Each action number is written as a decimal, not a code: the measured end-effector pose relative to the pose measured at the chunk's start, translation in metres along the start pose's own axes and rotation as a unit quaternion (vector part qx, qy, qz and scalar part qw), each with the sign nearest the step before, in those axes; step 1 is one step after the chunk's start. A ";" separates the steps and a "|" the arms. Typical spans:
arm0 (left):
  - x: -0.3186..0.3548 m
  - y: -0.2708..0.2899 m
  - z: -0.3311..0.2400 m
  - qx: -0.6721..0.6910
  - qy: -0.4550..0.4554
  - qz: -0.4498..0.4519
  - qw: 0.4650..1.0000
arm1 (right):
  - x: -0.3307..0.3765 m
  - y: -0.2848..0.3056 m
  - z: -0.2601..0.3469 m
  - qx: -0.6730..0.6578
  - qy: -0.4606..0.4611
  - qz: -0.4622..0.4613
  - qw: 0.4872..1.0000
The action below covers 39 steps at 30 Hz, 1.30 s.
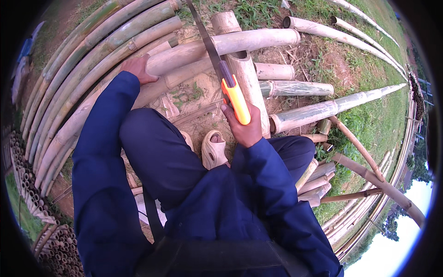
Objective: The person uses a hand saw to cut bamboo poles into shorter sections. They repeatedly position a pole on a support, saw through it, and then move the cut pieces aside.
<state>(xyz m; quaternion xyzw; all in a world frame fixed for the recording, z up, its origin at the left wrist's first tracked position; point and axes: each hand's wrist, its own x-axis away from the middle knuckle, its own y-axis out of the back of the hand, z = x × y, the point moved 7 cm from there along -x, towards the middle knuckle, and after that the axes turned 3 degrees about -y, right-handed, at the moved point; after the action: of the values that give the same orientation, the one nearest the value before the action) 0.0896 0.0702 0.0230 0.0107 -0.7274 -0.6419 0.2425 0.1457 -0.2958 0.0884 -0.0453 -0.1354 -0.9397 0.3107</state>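
Where saw (224,70) crosses round bamboo (184,55), perhaps touching

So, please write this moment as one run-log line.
left hand: resting on pale, round bamboo pole; right hand: gripping orange-handled metal handsaw; blade: crossing over pole; pole: crossing over thick tan bamboo piece

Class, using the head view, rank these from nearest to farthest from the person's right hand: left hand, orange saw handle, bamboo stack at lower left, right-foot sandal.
From the right hand, as the picture shows:
1. Orange saw handle: in its grip.
2. Right-foot sandal: slightly lower, to its left.
3. Left hand: farther left, on a bamboo pole.
4. Bamboo stack: lower left rim.
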 end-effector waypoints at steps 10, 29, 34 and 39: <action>-0.001 -0.016 0.006 0.017 0.018 -0.010 1.000 | 0.024 0.018 0.026 0.033 -0.131 0.006 0.991; -0.002 0.002 0.005 0.029 0.029 0.014 0.999 | -0.041 -0.007 0.027 0.018 0.057 -0.001 0.998; -0.003 0.002 0.005 0.022 0.010 0.011 1.000 | 0.077 0.026 0.014 -0.009 -0.125 0.002 0.992; -0.008 -0.011 0.007 0.036 0.012 0.008 0.999 | 0.148 0.051 0.057 0.112 -0.075 0.009 0.991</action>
<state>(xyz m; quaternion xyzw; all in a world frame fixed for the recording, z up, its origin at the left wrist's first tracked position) 0.0908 0.0776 0.0096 0.0214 -0.7468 -0.6137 0.2554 0.0572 -0.4041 0.1794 -0.0820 -0.2620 -0.9099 0.3111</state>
